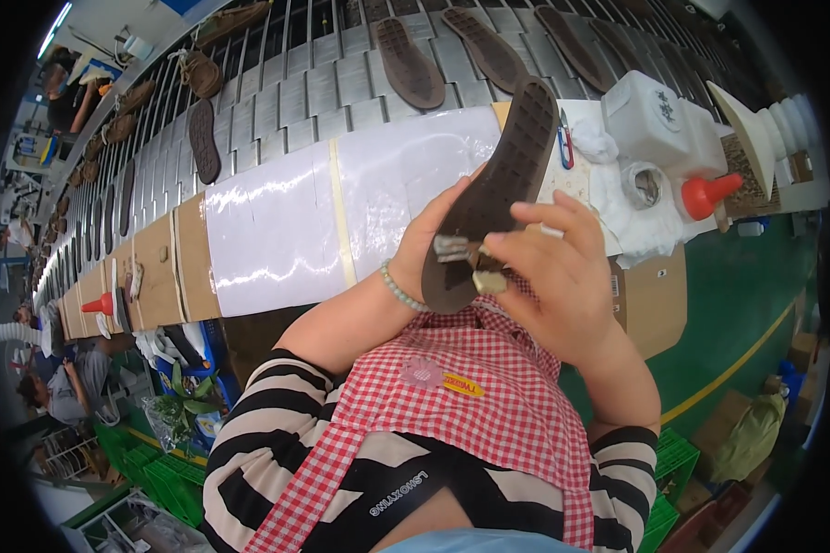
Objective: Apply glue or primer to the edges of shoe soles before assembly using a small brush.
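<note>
A dark brown shoe sole (pixel 512 147) is held up at a slant over the table's near edge. My left hand (pixel 424 235), with a beaded bracelet at the wrist, grips its lower part from the left. My right hand (pixel 567 276) is bent over the sole's lower end, fingers pinching a small yellowish piece (pixel 490 282). Next to that piece, a pale grey tip (pixel 452 249) lies against the sole's face; whether the two are one tool I cannot tell.
A slatted metal conveyor (pixel 304 92) carries several soles and brown shoes behind a white-covered table (pixel 277 230). At right stand a white plastic jug (pixel 646 124), a red-capped bottle (pixel 710 194), a glass jar (pixel 643 184) and small red-handled snips (pixel 564 147). People work at far left.
</note>
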Demonstrator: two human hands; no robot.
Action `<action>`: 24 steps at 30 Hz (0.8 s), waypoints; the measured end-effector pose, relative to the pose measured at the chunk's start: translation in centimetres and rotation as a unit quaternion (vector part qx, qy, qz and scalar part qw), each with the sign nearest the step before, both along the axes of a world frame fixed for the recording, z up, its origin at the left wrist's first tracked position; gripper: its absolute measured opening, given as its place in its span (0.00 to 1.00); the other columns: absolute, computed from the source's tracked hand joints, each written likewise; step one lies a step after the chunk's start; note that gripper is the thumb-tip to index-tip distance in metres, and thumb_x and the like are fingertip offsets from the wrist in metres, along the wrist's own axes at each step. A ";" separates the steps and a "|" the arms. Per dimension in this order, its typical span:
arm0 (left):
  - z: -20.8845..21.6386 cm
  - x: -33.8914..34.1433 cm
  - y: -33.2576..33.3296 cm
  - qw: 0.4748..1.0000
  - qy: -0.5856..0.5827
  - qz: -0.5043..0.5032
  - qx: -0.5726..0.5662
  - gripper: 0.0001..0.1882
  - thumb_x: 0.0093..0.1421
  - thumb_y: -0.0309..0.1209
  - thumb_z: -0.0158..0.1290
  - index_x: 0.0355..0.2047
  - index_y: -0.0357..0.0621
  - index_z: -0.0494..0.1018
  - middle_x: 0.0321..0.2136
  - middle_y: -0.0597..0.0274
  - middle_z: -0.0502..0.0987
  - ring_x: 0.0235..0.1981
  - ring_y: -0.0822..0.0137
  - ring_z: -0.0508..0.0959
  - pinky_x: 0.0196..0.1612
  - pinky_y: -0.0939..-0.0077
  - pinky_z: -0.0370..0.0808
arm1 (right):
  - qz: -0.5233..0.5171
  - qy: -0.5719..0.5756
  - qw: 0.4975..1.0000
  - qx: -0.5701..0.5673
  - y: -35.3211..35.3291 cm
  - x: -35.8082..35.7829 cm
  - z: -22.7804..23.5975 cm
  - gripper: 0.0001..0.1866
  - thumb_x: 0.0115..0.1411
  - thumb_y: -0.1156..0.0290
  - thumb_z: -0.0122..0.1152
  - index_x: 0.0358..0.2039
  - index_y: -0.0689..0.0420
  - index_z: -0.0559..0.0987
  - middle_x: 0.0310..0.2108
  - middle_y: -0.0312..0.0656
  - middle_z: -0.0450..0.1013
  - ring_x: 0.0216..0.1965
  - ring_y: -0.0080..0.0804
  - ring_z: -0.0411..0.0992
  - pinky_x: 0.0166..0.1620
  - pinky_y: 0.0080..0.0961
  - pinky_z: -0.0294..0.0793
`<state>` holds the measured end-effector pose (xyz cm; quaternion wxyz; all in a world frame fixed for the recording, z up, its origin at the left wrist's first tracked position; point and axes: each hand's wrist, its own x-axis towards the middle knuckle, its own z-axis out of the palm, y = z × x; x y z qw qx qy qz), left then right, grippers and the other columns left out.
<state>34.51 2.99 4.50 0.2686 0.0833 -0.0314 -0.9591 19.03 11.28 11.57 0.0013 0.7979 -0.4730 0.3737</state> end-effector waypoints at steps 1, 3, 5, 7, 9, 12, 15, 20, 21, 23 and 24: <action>-0.3 0.1 -0.1 1.000 -0.015 0.006 0.001 0.23 0.75 0.42 0.36 0.63 0.43 0.65 0.52 0.50 0.77 0.49 0.58 0.80 0.52 0.64 0.80 | 0.033 -0.002 0.999 0.021 0.2 0.1 0.2 0.23 0.41 0.75 0.72 0.43 0.53 0.82 0.39 0.35 0.78 0.52 0.40 0.73 0.62 0.49 0.65; -0.3 0.0 -0.1 1.000 -0.016 0.004 -0.002 0.23 0.75 0.41 0.36 0.62 0.43 0.66 0.51 0.51 0.77 0.48 0.59 0.81 0.51 0.65 0.81 | 0.036 -0.006 0.999 0.023 0.3 0.1 0.2 0.23 0.41 0.75 0.72 0.43 0.53 0.82 0.40 0.35 0.78 0.52 0.40 0.73 0.62 0.49 0.65; 0.1 0.1 0.0 1.000 -0.012 -0.013 0.003 0.22 0.75 0.40 0.36 0.60 0.42 0.68 0.50 0.52 0.78 0.46 0.60 0.81 0.50 0.65 0.81 | 0.019 -0.009 1.000 0.013 0.3 -0.1 0.2 0.23 0.41 0.75 0.72 0.42 0.54 0.82 0.40 0.35 0.78 0.52 0.40 0.74 0.62 0.49 0.65; 0.5 -0.1 0.2 1.000 -0.003 -0.014 0.017 0.22 0.75 0.40 0.36 0.60 0.42 0.69 0.49 0.52 0.78 0.46 0.60 0.81 0.49 0.66 0.81 | 0.013 -0.007 1.000 0.013 0.2 -0.2 -0.1 0.23 0.41 0.74 0.72 0.42 0.54 0.83 0.40 0.35 0.78 0.52 0.39 0.74 0.62 0.49 0.65; 0.4 -0.3 0.0 1.000 -0.014 -0.011 0.026 0.22 0.75 0.40 0.36 0.58 0.40 0.69 0.49 0.51 0.78 0.45 0.60 0.81 0.48 0.67 0.81 | 0.009 -0.006 1.000 0.015 0.3 0.0 -0.3 0.22 0.41 0.74 0.72 0.42 0.54 0.83 0.40 0.35 0.78 0.52 0.39 0.74 0.63 0.50 0.64; -1.0 -0.2 -0.4 1.000 0.012 -0.007 0.012 0.22 0.75 0.39 0.35 0.58 0.39 0.70 0.48 0.51 0.79 0.44 0.60 0.81 0.48 0.66 0.81 | 0.060 0.000 0.997 0.047 0.5 0.5 -0.4 0.22 0.42 0.74 0.72 0.42 0.54 0.83 0.41 0.36 0.78 0.52 0.38 0.73 0.63 0.50 0.64; -1.4 0.1 -0.5 0.999 0.039 -0.022 0.015 0.23 0.75 0.40 0.34 0.57 0.38 0.70 0.48 0.51 0.79 0.44 0.59 0.81 0.49 0.65 0.80 | 0.083 0.009 0.995 0.063 0.8 0.6 0.0 0.20 0.43 0.73 0.70 0.42 0.53 0.83 0.40 0.35 0.79 0.52 0.37 0.73 0.64 0.49 0.63; -1.2 0.3 0.0 0.998 0.021 -0.046 0.043 0.25 0.74 0.42 0.33 0.58 0.39 0.69 0.48 0.48 0.78 0.44 0.56 0.81 0.49 0.63 0.81 | 0.101 0.055 0.991 0.063 0.7 0.3 0.5 0.14 0.49 0.68 0.66 0.39 0.48 0.85 0.38 0.30 0.80 0.53 0.33 0.73 0.65 0.49 0.61; -1.6 0.3 -0.1 0.994 0.070 -0.072 0.048 0.25 0.74 0.43 0.33 0.58 0.38 0.69 0.49 0.48 0.78 0.46 0.55 0.80 0.51 0.61 0.80 | 0.101 0.055 0.991 0.065 0.7 0.2 0.6 0.14 0.49 0.68 0.66 0.39 0.48 0.85 0.38 0.30 0.80 0.53 0.33 0.73 0.65 0.49 0.61; -1.8 0.3 0.0 0.987 0.118 -0.099 0.054 0.26 0.75 0.44 0.32 0.59 0.37 0.68 0.50 0.48 0.77 0.48 0.54 0.79 0.54 0.59 0.79 | 0.120 0.071 0.987 0.084 0.7 0.0 1.2 0.16 0.46 0.70 0.69 0.39 0.45 0.86 0.42 0.28 0.80 0.53 0.36 0.73 0.66 0.50 0.60; -1.7 0.3 0.0 0.982 0.138 -0.113 0.063 0.27 0.74 0.44 0.32 0.60 0.37 0.67 0.51 0.47 0.76 0.49 0.53 0.79 0.55 0.58 0.78 | 0.119 0.070 0.987 0.085 0.7 -0.2 1.5 0.16 0.46 0.70 0.69 0.39 0.45 0.86 0.42 0.28 0.80 0.53 0.36 0.73 0.66 0.50 0.60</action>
